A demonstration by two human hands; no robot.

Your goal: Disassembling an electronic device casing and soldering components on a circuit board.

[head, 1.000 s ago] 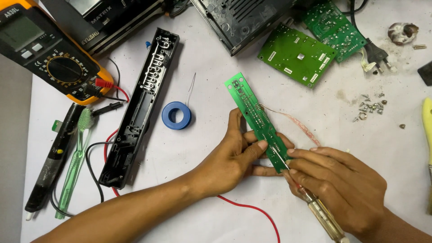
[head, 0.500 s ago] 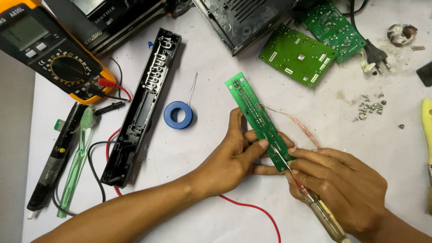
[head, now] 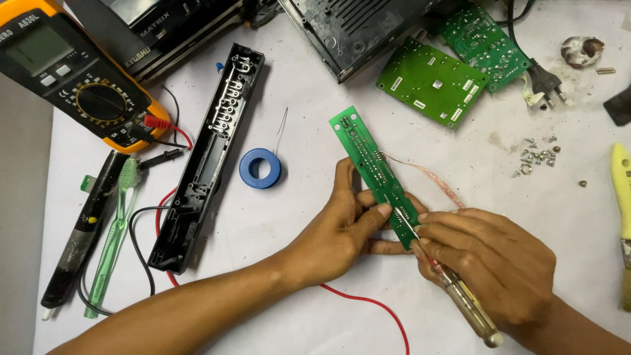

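A white sheet (head: 309,79) covers the desk, lightly stained and evenly lit from above; along the left edge a bare grey strip (head: 23,250) shows.

The scene is lit brightly and evenly from above, with only soft, short shadows cast under the left hand (head: 335,230) and right hand (head: 490,263) on the white table (head: 315,98). Mild glare is seen on the multimeter (head: 79,79) screen at upper left. Focus is sharp throughout; slight softness is noted at the frame corners.
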